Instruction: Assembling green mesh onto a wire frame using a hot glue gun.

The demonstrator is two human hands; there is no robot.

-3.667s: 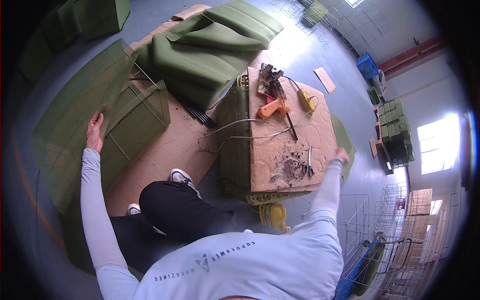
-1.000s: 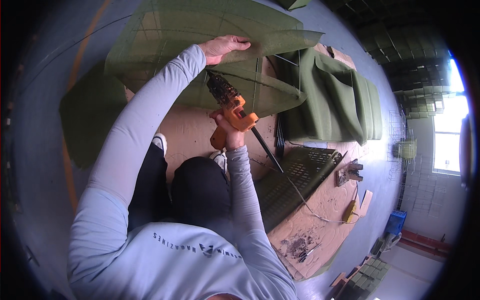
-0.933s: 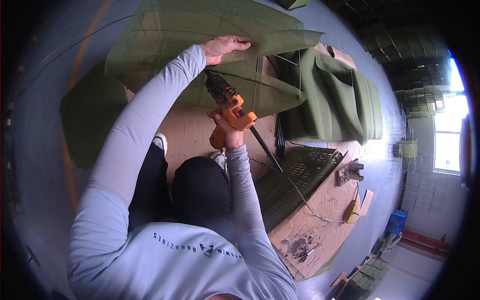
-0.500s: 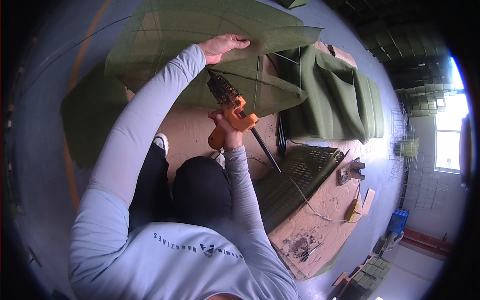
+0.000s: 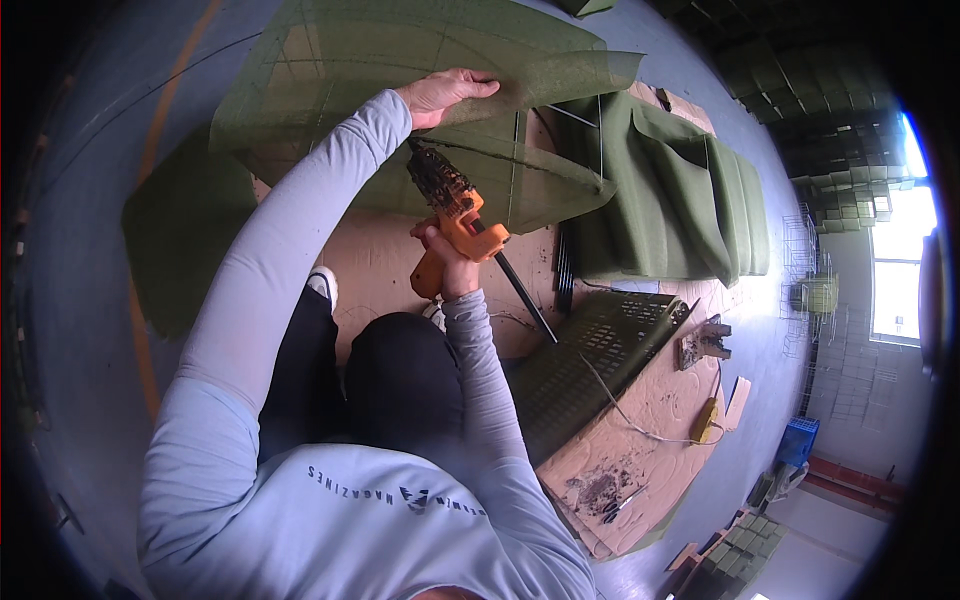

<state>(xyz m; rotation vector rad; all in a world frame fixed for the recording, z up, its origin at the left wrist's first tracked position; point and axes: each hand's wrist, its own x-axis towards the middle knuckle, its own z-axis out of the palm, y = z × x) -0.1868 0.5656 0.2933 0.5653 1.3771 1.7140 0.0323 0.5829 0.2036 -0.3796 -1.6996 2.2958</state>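
Observation:
My right hand (image 5: 452,262) is wrapped round the grip of an orange hot glue gun (image 5: 475,238). Dark glue is caked over its front end, and a long black glue stick (image 5: 525,298) juts out of its back. The nozzle points up and left, close below my left wrist, by the seam of a green mesh fabric (image 5: 370,105) stretched over a wire frame. Whether the tip touches the fabric I cannot tell. Higher up, my left hand (image 5: 447,95) grips the fabric's folded-back flap, fingers pressed together with the thumb partly hidden.
More green fabric (image 5: 665,190) lies draped to the right. Below it a perforated green crate (image 5: 615,345) stands beside cardboard (image 5: 640,455) bearing dark glue scraps and scissors (image 5: 622,505). A cord runs to a yellow power strip (image 5: 706,420). Black glue sticks (image 5: 564,270) lie near the crate.
The glue gun and my right hand have shifted slightly left. My left hand stays in place on the fabric.

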